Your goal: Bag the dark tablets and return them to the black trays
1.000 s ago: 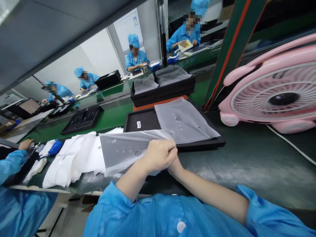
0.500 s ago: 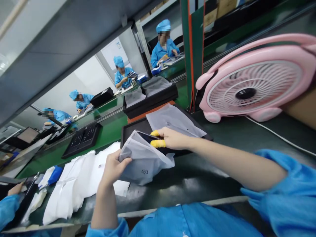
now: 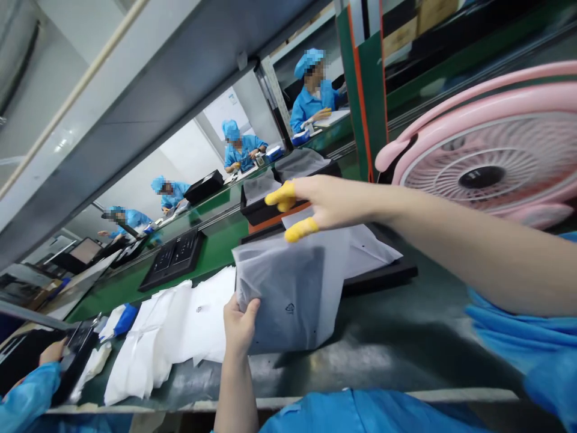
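My left hand grips the lower left corner of a frosted plastic bag with a dark flat item inside, held upright above the workbench. My right hand hovers above the bag's top edge, fingers apart, with yellow finger cots on thumb and forefinger; it holds nothing. Behind the bag lies a black tray with another frosted bag on it. To the left of my left hand, a pile of white bags is spread on the bench.
A pink desk fan stands at the right with its cable. More black trays and a dark keypad panel sit on the green conveyor. A co-worker's hand is at the far left; several people work across the line.
The dark item has gone fully inside the bag. My right hand has let go and risen above the bag; my left hand has lifted the bag upright.
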`<state>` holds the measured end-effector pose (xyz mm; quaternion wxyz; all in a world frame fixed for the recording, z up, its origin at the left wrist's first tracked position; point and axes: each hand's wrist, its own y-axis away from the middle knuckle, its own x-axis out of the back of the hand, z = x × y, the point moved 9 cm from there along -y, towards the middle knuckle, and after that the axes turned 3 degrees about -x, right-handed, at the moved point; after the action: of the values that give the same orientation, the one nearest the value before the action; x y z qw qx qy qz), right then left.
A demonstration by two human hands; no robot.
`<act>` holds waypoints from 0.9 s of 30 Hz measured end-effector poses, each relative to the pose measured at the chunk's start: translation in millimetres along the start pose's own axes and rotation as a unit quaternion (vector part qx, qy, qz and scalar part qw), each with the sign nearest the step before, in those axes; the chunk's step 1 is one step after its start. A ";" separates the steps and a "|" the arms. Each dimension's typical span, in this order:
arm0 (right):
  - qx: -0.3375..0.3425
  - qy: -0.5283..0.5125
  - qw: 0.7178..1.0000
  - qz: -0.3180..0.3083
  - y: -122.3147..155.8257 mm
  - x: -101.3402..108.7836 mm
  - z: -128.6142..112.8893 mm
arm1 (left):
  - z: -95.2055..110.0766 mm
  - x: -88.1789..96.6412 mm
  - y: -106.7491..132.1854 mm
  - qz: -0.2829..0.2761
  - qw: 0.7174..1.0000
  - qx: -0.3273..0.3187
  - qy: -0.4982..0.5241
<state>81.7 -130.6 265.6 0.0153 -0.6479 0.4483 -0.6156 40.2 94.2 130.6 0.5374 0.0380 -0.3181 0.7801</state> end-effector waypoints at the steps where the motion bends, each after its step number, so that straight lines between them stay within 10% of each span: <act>1: 0.007 -0.024 0.999 -0.020 -7.6 -9.0 -9.0 | 2.3 -6.5 1.0 -0.012 1.000 -0.003 0.002; 5: -0.022 -0.142 0.987 -0.075 -42.5 -31.5 -11.2 | 0.5 -27.9 2.7 -0.052 0.998 0.015 0.036; 10: -0.078 -0.420 0.835 0.348 -14.3 48.6 51.7 | -25.0 -27.3 -16.2 -0.036 0.993 0.087 0.077; 12: -0.028 -0.487 0.841 0.233 0.0 14.5 41.2 | -36.2 -16.1 -37.2 0.004 0.989 0.126 0.081; 14: 0.007 -0.555 0.826 -0.095 24.3 -75.5 5.8 | -45.9 -2.8 -64.5 0.060 0.982 0.159 0.081; 17: -0.066 -0.597 0.675 -0.428 97.5 -202.0 -18.2 | -61.1 0.1 -106.0 0.097 0.972 0.195 0.085; 21: -0.176 -0.641 0.604 -0.439 123.8 -272.6 3.3 | -90.3 -26.1 -132.6 0.066 0.967 0.243 0.032; 27: -0.158 -0.678 0.564 -0.443 118.9 -278.0 12.3 | -91.0 -32.2 -125.9 0.071 0.965 0.247 -0.051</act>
<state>69.2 -41.4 -23.4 -0.0626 -0.9844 0.0527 0.1559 188.0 144.6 102.7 0.4376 0.1866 -0.1446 0.8676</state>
